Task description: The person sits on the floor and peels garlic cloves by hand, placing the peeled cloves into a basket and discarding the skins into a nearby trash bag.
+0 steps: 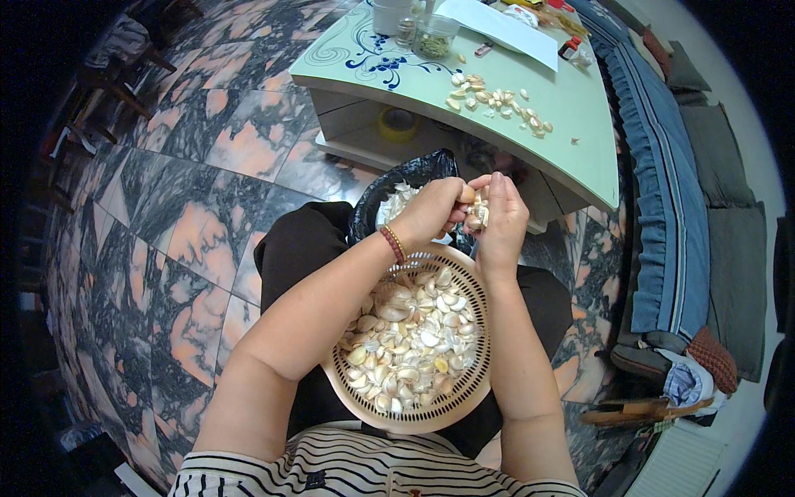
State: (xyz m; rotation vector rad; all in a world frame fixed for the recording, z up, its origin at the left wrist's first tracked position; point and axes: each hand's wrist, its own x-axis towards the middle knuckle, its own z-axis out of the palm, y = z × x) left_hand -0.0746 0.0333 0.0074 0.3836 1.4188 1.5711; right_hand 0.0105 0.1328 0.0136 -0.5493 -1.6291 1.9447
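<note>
Both of my hands meet above the far rim of a plastic basket and grip a partly broken garlic bulb (pixel 478 211). My left hand (pixel 440 208) pinches it from the left, its fingertips partly hidden. My right hand (pixel 504 217) cups the bulb from the right, fingers pointing up. On my lap rests the cream slotted basket (pixel 407 425), filled with loose garlic cloves (pixel 404 373) and a whole garlic bulb (pixel 394 302). Just beyond it stands a bin lined with a black plastic bag (pixel 366 214), holding pale garlic skins (pixel 400 199).
A pale green table (pixel 577 177) lies ahead, with scattered garlic cloves (pixel 497 99) near its front edge. Farther back are a jar of dried herbs (pixel 435 40), a white sheet (pixel 503 31) and a red-capped bottle (pixel 568 48). A blue-covered sofa (pixel 658 217) runs along the right.
</note>
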